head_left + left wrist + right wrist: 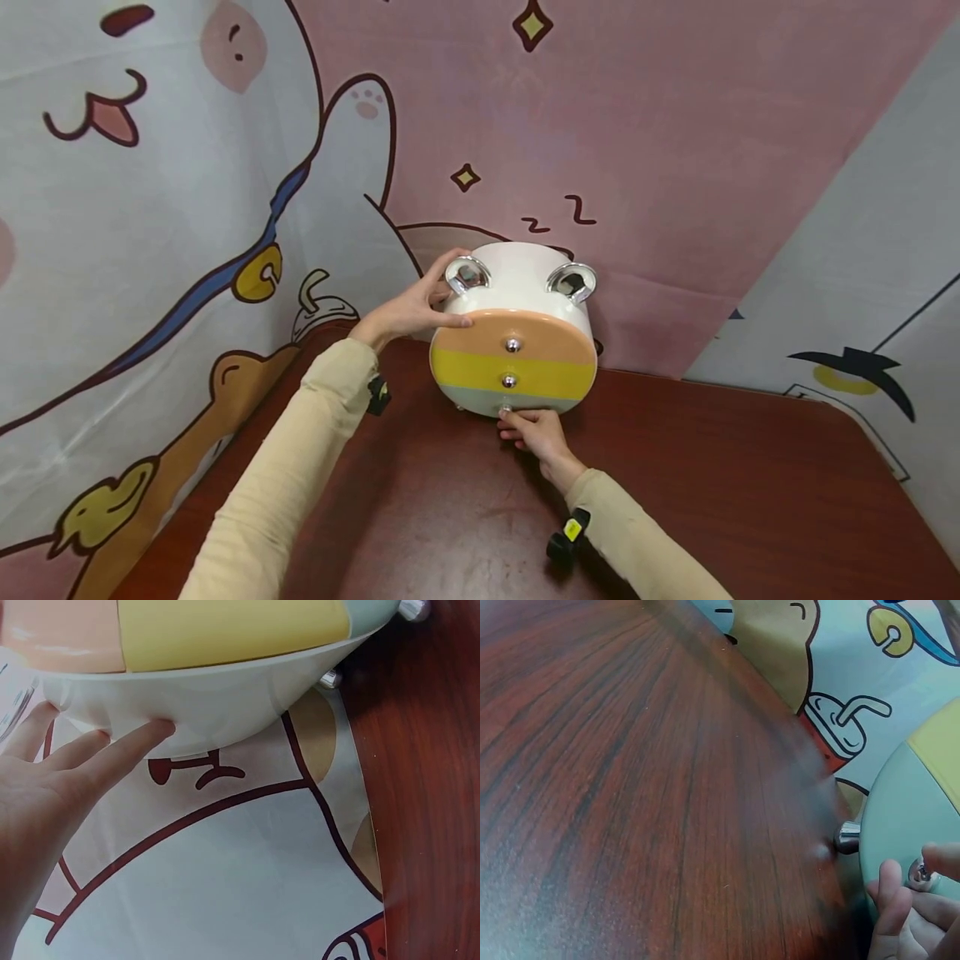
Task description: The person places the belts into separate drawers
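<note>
A small oval drawer cabinet (517, 287) with a white shell stands on the table. Its front has an orange drawer (480, 335), a yellow drawer (551, 375) and a mint-green drawer (900, 802), each with a silver knob. Two shiny silver rings stick up from its top. My left hand (411, 310) steadies the upper left side, thumb on the orange front's edge; in the left wrist view its extended fingers (124, 754) press the white shell. Thumb and fingers of my right hand (540, 437) pinch the bottom knob (921, 876), which they partly cover.
The brown wooden table (450, 508) runs up to a pink and white cartoon cloth (637, 167) hanging close behind the cabinet and along the left. Short silver feet (847, 837) hold the cabinet off the tabletop.
</note>
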`<state>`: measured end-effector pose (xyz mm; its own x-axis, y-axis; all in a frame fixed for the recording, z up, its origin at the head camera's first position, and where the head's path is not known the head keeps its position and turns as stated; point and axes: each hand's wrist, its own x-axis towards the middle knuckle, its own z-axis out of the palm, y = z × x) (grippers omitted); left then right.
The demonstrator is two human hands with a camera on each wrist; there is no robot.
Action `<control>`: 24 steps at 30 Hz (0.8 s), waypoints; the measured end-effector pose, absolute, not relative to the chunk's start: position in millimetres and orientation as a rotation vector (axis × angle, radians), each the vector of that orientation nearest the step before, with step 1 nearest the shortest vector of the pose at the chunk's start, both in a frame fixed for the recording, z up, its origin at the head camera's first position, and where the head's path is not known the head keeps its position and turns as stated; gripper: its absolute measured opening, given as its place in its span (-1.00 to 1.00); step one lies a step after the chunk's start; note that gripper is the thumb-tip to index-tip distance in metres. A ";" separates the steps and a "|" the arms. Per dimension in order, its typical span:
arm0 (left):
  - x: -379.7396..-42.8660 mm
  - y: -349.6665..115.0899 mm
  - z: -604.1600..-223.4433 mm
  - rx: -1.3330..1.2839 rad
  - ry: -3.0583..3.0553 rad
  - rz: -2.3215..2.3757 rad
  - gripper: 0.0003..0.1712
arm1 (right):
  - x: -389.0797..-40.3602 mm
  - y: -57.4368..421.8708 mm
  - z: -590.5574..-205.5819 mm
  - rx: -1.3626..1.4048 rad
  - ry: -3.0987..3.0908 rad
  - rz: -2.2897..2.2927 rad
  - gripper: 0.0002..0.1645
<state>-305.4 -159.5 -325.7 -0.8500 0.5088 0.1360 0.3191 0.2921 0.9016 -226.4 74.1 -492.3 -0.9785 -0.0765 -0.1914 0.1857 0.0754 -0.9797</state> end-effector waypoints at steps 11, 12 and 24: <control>-293.9 -152.2 -329.0 0.873 2.327 1.689 0.22 | -220.2 81.4 -489.3 0.104 2.223 -1.993 -0.63; -294.0 -151.4 -330.3 0.882 2.334 1.693 0.22 | -219.7 84.2 -488.7 0.093 2.239 -1.992 -0.63; -293.8 -168.2 -351.1 0.805 2.593 1.574 0.09 | -210.8 127.5 -491.8 0.028 2.358 -1.929 -0.60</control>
